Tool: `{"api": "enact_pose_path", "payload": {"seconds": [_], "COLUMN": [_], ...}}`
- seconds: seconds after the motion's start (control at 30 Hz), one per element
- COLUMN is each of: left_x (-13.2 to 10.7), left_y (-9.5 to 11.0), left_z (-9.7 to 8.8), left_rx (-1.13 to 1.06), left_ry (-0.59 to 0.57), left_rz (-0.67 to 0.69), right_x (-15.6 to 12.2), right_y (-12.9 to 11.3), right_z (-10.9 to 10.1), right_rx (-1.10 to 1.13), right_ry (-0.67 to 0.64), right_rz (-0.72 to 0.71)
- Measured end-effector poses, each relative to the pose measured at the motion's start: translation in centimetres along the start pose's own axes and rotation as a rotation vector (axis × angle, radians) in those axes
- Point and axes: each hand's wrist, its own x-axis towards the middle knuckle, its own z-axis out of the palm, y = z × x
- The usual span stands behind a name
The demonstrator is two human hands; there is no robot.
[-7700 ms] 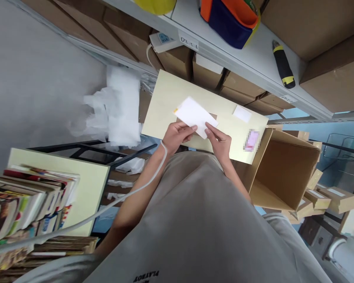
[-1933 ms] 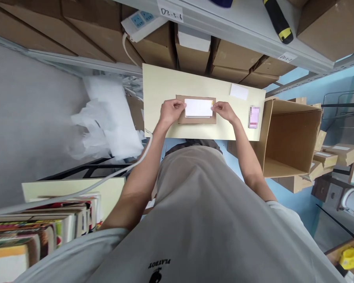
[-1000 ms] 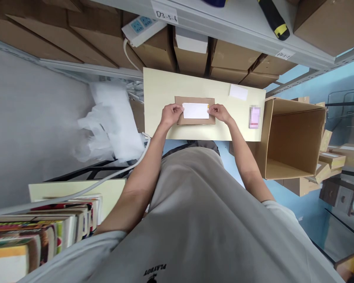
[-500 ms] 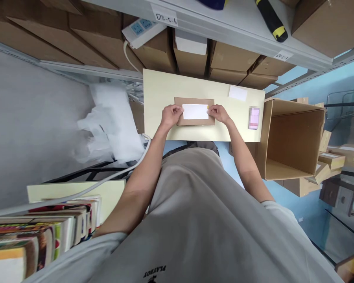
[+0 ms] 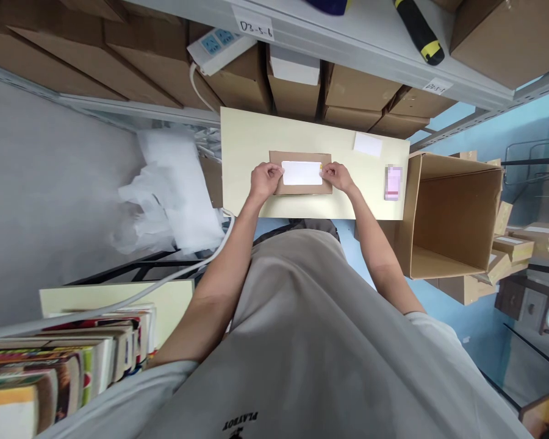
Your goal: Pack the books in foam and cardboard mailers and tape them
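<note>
A flat brown cardboard box [image 5: 302, 190] lies on the pale yellow table [image 5: 251, 131] in front of me. Over its top face is a white label [image 5: 302, 173] with a small yellow mark near its right end. My left hand [image 5: 266, 178] pinches the label's left edge between thumb and fingers. At the opposite end, my right hand [image 5: 337, 175] pinches the right edge the same way. Whether the label rests on the cardboard or is held just above it, I cannot tell.
A white paper slip [image 5: 368, 144] and a phone-like pink rectangle [image 5: 393, 183] lie on the table's right side. Beyond them stands a large open carton [image 5: 452, 213]. Plastic wrap [image 5: 183, 183] and a white cable [image 5: 165, 286] are at left. A shelf [image 5: 348, 55] overhangs the back.
</note>
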Motion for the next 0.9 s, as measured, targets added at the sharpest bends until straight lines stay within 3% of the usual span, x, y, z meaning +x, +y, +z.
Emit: {"api": "enact_pose_path", "payload": {"seconds": [0.47,0.9], "left_x": [0.6,-0.5], "left_y": [-1.5,-1.7], "left_z": [0.5,1.3], "left_rx": [0.076,0.161], "left_ry": [0.016,0.040], "left_rz": [0.066,0.124], "right_x": [0.3,-0.1], "right_y": [0.6,-0.3], "right_z": [0.2,0.9], "right_rx": [-0.032,-0.148], "right_ry": [0.006,0.045], "right_rz": [-0.029,0.027]}}
